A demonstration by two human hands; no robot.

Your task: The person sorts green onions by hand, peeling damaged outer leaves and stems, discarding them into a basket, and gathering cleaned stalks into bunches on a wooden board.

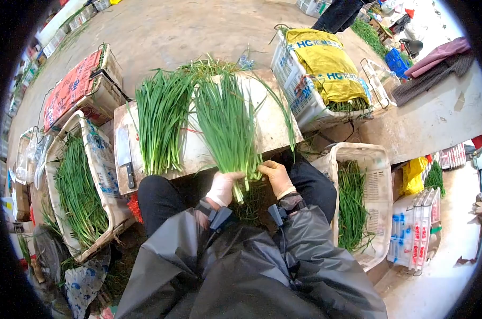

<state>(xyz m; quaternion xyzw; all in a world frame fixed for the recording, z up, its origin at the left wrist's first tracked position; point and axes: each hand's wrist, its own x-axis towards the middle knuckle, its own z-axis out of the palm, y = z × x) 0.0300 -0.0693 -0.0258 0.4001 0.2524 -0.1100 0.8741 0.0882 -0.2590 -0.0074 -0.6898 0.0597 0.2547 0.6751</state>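
Note:
A bunch of garlic chives lies on the low board in front of me, its pale cut ends pointing towards my lap. My left hand, in a whitish glove, is closed around the stem ends at the board's near edge. On the other side of those ends, my right hand, in a yellowish glove, pinches at a few stems. Left of this bunch rests a second pile of chives. A knife with a dark handle lies at the board's left edge.
White crates of chives stand at left and right. Beyond the board are a crate under a yellow sack and one with a red cover. Another person's dark-clothed leg shows at the top.

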